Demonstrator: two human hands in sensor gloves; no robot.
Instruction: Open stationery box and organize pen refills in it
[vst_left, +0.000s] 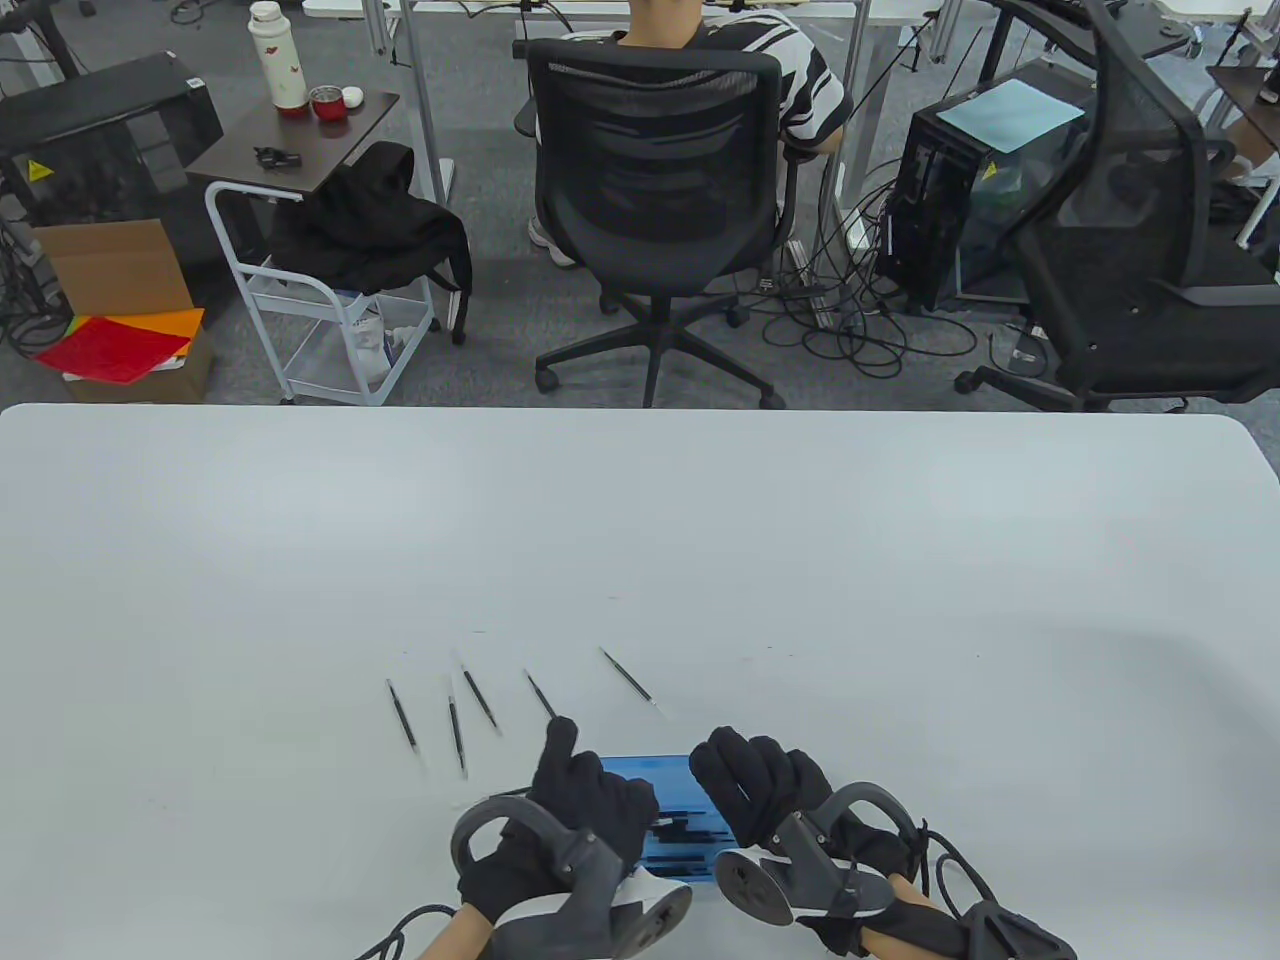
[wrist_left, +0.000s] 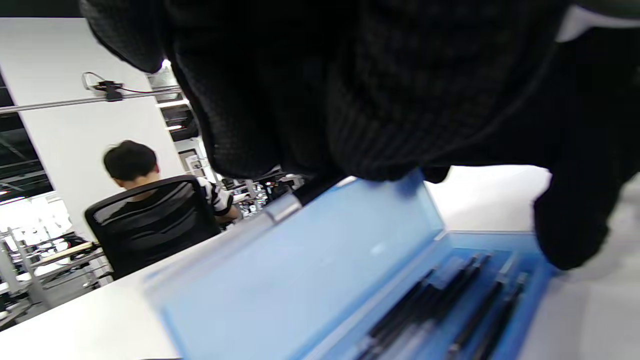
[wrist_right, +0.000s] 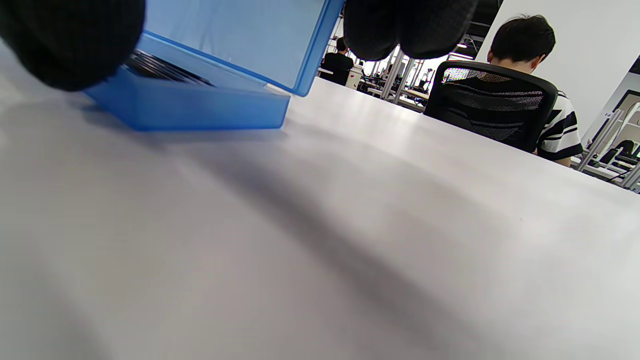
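Blue box sits at the near edge of the tabletop, between both hands. Lid is raised, tilted back from the base; dark refills lie inside the base. Left hand holds the lid's top edge at the box's left end, fingers curled over it. Right hand grips the lid at the box's right end, fingers over its rim. Five loose refills lie just beyond the box, toward its left.
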